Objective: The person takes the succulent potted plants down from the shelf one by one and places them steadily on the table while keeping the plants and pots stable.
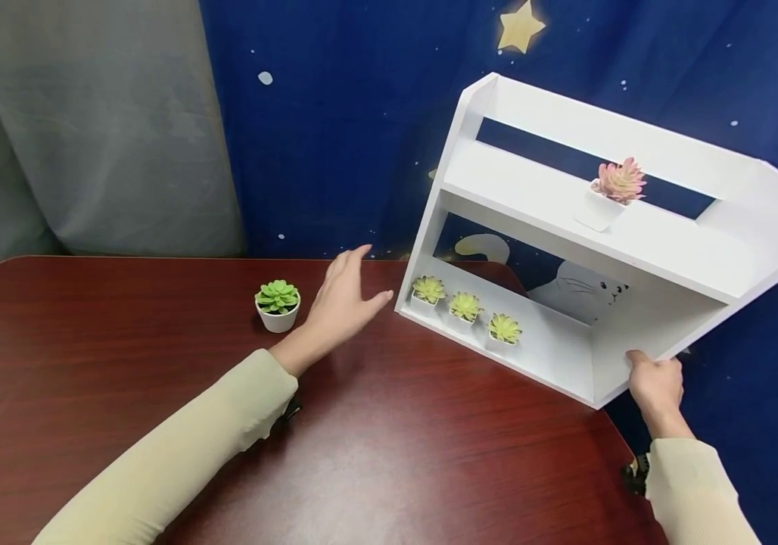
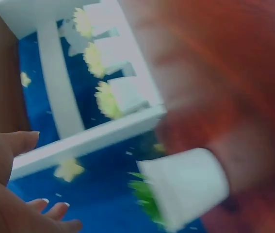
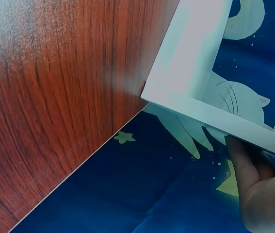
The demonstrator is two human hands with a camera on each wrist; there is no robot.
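Observation:
A white two-tier shelf (image 1: 532,182) stands angled at the table's right end. My right hand (image 1: 658,386) grips its right side panel low down, thumb on the inner face and fingers outside, as the right wrist view (image 3: 268,199) also shows. Off the shelf's left side, my left hand (image 1: 341,303) hovers with fingers extended and thumb spread, holding nothing. Just left of that hand, a green succulent in a round white pot (image 1: 277,303) sits on the table. Three yellow-green succulents (image 1: 464,306) line the lower tier's left part. A pink succulent (image 1: 620,182) sits on the upper tier.
The dark red wooden table (image 1: 389,446) has its right edge close by the shelf's lower right corner. Behind it hang a blue curtain (image 1: 334,136) with stars and a cat print, and a grey curtain (image 1: 103,136) at the left.

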